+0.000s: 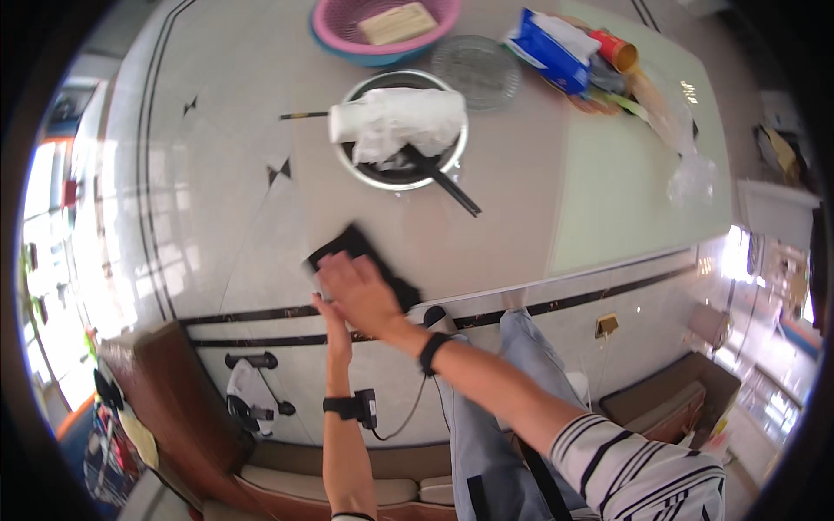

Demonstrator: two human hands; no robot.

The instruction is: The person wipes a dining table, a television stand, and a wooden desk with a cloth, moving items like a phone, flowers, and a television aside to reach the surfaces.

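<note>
You lay your right hand (368,300) on the black cloth (380,264) near the table's (495,247) front edge, fingers extended rather than curled, seemingly to keep it flat, while your left hand (337,330) is just beside, its finger spread impossible to tell.

Right hand (367,297) palm-down; left hand (335,333) apparently edge-on.

Black-striped white sleeve (608,456), black wrist straps (433,354), pale-blue trousers (473,421)
</note>
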